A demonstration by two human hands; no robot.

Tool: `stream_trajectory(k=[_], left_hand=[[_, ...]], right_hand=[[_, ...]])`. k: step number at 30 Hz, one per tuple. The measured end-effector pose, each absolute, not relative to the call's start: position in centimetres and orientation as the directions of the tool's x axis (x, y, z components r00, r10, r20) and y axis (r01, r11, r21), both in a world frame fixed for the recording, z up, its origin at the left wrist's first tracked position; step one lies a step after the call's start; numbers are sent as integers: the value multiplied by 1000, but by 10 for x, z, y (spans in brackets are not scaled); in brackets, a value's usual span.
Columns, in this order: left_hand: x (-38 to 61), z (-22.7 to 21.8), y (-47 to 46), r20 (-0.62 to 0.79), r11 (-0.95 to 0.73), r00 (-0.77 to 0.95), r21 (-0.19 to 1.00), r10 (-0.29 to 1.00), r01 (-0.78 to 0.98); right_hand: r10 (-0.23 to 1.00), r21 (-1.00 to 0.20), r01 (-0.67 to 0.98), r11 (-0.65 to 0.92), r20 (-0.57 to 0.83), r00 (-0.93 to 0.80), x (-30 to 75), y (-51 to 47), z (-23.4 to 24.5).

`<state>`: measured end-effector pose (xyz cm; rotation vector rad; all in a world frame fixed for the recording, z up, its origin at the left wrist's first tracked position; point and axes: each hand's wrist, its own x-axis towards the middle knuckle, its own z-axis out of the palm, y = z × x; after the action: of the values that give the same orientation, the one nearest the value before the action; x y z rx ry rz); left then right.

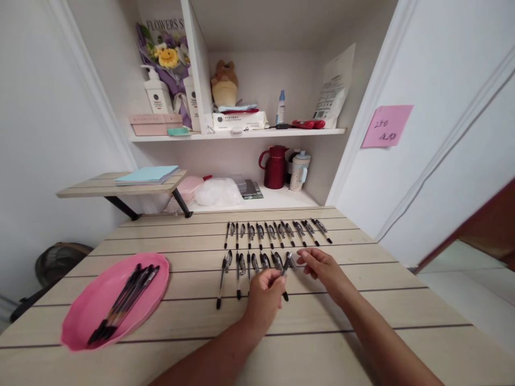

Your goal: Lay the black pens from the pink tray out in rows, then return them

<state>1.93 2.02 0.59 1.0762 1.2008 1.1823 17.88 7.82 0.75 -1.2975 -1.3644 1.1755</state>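
Two rows of black pens lie on a light wooden table (362, 300): a far row (277, 231) and a near row (245, 265), each with several pens. My left hand (263, 300) is closed on one black pen (286, 268) at the right end of the near row, its barrel pointing up and away. My right hand (324, 268) reaches in from the right, fingers pinched at that pen's upper end near the cap. A pink oval tray (86, 313) at the near left holds several more black pens (124, 303).
Behind the table are white shelves with a red jug (276, 167), a pale cup (299, 171), a plush toy (224, 83), bottles and boxes. A small raised wooden shelf (100, 187) carries a light blue pad. A pink note (386, 126) sticks to the right wall.
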Motion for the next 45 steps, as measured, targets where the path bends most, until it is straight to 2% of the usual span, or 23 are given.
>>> stream_trajectory(k=[3, 5, 7, 10, 12, 13, 15, 17, 19, 22, 34, 45], left_hand=[[18, 11, 20, -113, 109, -28, 987, 993, -114], [18, 12, 19, -114, 110, -26, 986, 993, -125], [17, 13, 19, -117, 112, -28, 985, 993, -135], [17, 12, 19, -127, 121, -30, 984, 991, -134], [17, 11, 19, -129, 126, -20, 985, 991, -122], [17, 11, 19, -130, 128, -13, 985, 991, -113], [18, 9, 20, -135, 134, 1, 986, 991, -95], [18, 8, 20, -138, 138, 7, 987, 990, -78], [19, 7, 20, -134, 134, 4, 989, 991, -62], [18, 7, 21, -121, 121, -4, 991, 993, -50], [13, 7, 25, -121, 121, -9, 993, 993, 13], [10, 7, 26, -11, 12, -45, 1000, 999, 12]], right_hand=[[992, -799, 597, 66, 115, 45, 171, 96, 2], [984, -683, 726, 74, 169, 59, 164, 103, -4], [982, -666, 743, 68, 175, 66, 159, 108, -8], [985, -699, 711, 69, 160, 61, 163, 110, -6], [990, -784, 615, 83, 137, 41, 170, 110, 0], [993, -870, 485, 89, 113, 20, 173, 109, 4], [997, -996, 71, 60, 57, -44, 177, 105, 11], [995, -949, -316, -1, 31, -96, 176, 101, 17], [993, -884, -466, -30, 24, -111, 173, 95, 20], [990, -869, -492, -46, 27, -139, 167, 90, 23], [941, -968, -241, -73, 13, -337, 153, 77, 24], [952, -964, -260, -61, 23, -306, 144, 70, 26]])
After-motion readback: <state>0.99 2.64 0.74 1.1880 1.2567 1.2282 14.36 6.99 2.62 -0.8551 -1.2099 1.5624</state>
